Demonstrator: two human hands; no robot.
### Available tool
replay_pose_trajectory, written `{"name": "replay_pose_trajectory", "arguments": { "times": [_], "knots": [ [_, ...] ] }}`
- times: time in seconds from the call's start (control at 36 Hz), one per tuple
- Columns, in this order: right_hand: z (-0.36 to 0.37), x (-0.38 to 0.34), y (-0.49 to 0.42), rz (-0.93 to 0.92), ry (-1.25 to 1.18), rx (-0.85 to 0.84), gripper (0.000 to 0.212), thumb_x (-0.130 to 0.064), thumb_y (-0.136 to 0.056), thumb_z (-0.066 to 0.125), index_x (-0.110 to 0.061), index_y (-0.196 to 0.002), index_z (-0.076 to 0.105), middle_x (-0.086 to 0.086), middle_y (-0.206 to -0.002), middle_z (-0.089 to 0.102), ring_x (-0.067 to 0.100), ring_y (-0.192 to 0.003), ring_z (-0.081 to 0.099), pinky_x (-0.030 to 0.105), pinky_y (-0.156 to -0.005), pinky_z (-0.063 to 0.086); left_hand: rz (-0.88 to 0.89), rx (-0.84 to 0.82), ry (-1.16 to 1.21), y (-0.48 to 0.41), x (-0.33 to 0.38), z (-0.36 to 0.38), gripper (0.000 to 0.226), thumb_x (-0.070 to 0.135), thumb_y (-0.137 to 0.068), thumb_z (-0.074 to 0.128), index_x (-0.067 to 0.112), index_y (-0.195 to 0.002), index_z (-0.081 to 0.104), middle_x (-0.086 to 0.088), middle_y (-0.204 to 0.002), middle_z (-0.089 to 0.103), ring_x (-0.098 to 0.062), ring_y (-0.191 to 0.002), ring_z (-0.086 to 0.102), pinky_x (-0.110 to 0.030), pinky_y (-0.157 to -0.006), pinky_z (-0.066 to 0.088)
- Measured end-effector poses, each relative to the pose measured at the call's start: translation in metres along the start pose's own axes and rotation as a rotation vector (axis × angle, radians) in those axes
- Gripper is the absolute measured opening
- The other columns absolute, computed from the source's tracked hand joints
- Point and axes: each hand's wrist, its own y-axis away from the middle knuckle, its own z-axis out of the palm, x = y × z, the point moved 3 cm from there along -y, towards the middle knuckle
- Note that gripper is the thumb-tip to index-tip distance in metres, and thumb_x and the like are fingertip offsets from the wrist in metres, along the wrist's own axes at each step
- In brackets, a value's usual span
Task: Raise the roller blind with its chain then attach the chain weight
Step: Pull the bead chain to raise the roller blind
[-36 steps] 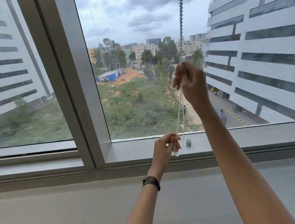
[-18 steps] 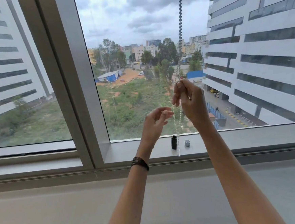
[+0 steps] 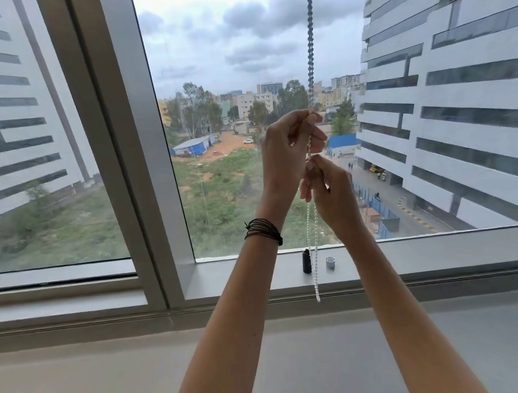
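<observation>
1. The left hand is raised in front of the glass with its fingers curled around the white beaded blind chain, pinching it near the top of the hand.
2. The right hand sits just below and to the right of the left, touching it, its fingertips closed on the same chain.
3. Above the left hand the chain runs straight up out of view, dark against the sky.
4. Below the right hand the two strands hang together as a narrow loop; its lower end dangles free, past the front edge of the grey window sill.
5. Below the hands, on the sill, stands a small dark cylindrical chain weight, upright, just left of the hanging loop; whether they touch I cannot tell.
6. A short pale grey cylindrical cap stands just right of the loop, apart from the dark piece.
7. A band of thin black cords wraps the left wrist.
8. Left of both forearms rises the grey metal window mullion, well apart from them; the sill runs bare to the right of the cap.
</observation>
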Motion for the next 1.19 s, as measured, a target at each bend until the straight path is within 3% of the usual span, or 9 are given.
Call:
{"name": "replay_pose_trajectory", "arguments": {
  "times": [0.08, 0.19, 0.28, 0.42, 0.5, 0.64, 0.78, 1.0, 1.19],
  "knots": [
    [0.002, -0.002, 0.001, -0.009, 0.004, 0.003, 0.038, 0.002, -0.096, 0.037, -0.025, -0.07, 0.045, 0.01, -0.052, 0.055, 0.009, -0.042, 0.05, 0.02, -0.045, 0.042, 0.007, -0.008, -0.006, -0.001, -0.001, -0.002, 0.014, 0.003, -0.093, 0.052, -0.001, -0.09, 0.065, -0.006, -0.063, 0.064, -0.01, -0.053, 0.061, -0.024, -0.055, 0.054],
    [0.004, -0.001, 0.001, 0.013, 0.012, 0.0, 0.033, 0.002, -0.096, 0.038, -0.018, -0.072, 0.047, 0.005, -0.051, 0.054, 0.012, -0.044, 0.051, 0.021, -0.046, 0.042, 0.028, -0.026, -0.019, -0.003, -0.003, -0.004, 0.015, 0.003, -0.093, 0.052, 0.005, -0.086, 0.065, -0.006, -0.062, 0.064, -0.015, -0.054, 0.06, -0.026, -0.055, 0.053],
    [0.006, 0.0, 0.0, 0.015, 0.028, -0.002, 0.039, 0.0, -0.096, 0.037, -0.028, -0.071, 0.045, 0.002, -0.051, 0.054, 0.013, -0.044, 0.052, 0.027, -0.046, 0.044, 0.037, -0.023, -0.023, -0.003, -0.006, -0.005, 0.016, 0.003, -0.094, 0.051, 0.006, -0.086, 0.065, -0.003, -0.062, 0.063, -0.012, -0.053, 0.06, -0.023, -0.054, 0.051],
    [0.01, 0.0, -0.001, 0.0, 0.022, -0.005, 0.04, 0.002, -0.096, 0.038, -0.028, -0.07, 0.045, 0.01, -0.051, 0.056, 0.011, -0.043, 0.05, 0.02, -0.045, 0.041, 0.053, -0.011, -0.041, -0.005, -0.012, -0.008, 0.017, 0.003, -0.093, 0.051, 0.008, -0.085, 0.065, 0.002, -0.061, 0.063, -0.006, -0.051, 0.059, -0.022, -0.055, 0.048],
    [0.012, 0.003, -0.004, 0.007, 0.019, -0.011, 0.043, 0.004, -0.095, 0.038, -0.03, -0.068, 0.044, 0.004, -0.05, 0.055, 0.009, -0.042, 0.05, 0.015, -0.045, 0.04, 0.074, -0.009, -0.071, -0.008, -0.014, -0.009, 0.02, -0.001, -0.093, 0.05, 0.009, -0.085, 0.065, 0.006, -0.06, 0.063, -0.005, -0.051, 0.058, -0.022, -0.054, 0.049],
    [0.016, 0.009, -0.007, 0.018, 0.013, -0.024, 0.045, 0.008, -0.092, 0.039, -0.029, -0.069, 0.044, 0.005, -0.05, 0.054, 0.009, -0.042, 0.049, 0.021, -0.045, 0.04, 0.071, -0.004, -0.05, -0.01, -0.02, -0.012, 0.02, 0.001, -0.093, 0.05, 0.011, -0.084, 0.064, 0.006, -0.059, 0.062, -0.008, -0.05, 0.058, -0.021, -0.054, 0.049],
    [0.019, 0.015, -0.01, 0.01, 0.034, -0.014, 0.044, 0.006, -0.093, 0.04, -0.03, -0.069, 0.044, -0.003, -0.048, 0.052, 0.009, -0.042, 0.05, 0.019, -0.045, 0.039, 0.061, -0.007, -0.045, -0.013, -0.025, -0.013, 0.02, -0.001, -0.093, 0.05, 0.009, -0.085, 0.065, 0.007, -0.059, 0.062, -0.005, -0.05, 0.058, -0.016, -0.053, 0.048],
    [0.025, 0.038, 0.002, 0.066, 0.044, -0.072, 0.03, 0.004, -0.094, 0.04, -0.015, -0.073, 0.051, -0.003, -0.048, 0.052, 0.008, -0.041, 0.048, 0.014, -0.046, 0.038, 0.011, 0.0, -0.111, -0.001, -0.046, -0.015, 0.019, 0.001, -0.093, 0.051, 0.009, -0.083, 0.065, 0.006, -0.06, 0.061, -0.003, -0.051, 0.058, -0.016, -0.055, 0.049],
    [0.031, 0.063, 0.031, 0.188, 0.072, -0.124, 0.043, 0.007, -0.091, 0.042, -0.03, -0.069, 0.048, -0.007, -0.047, 0.05, 0.006, -0.041, 0.048, 0.014, -0.047, 0.036, -0.088, -0.03, -0.164, 0.025, -0.078, -0.015, 0.02, -0.001, -0.092, 0.052, 0.009, -0.081, 0.065, 0.008, -0.059, 0.062, -0.002, -0.053, 0.058, -0.019, -0.056, 0.049]
  ]
}}
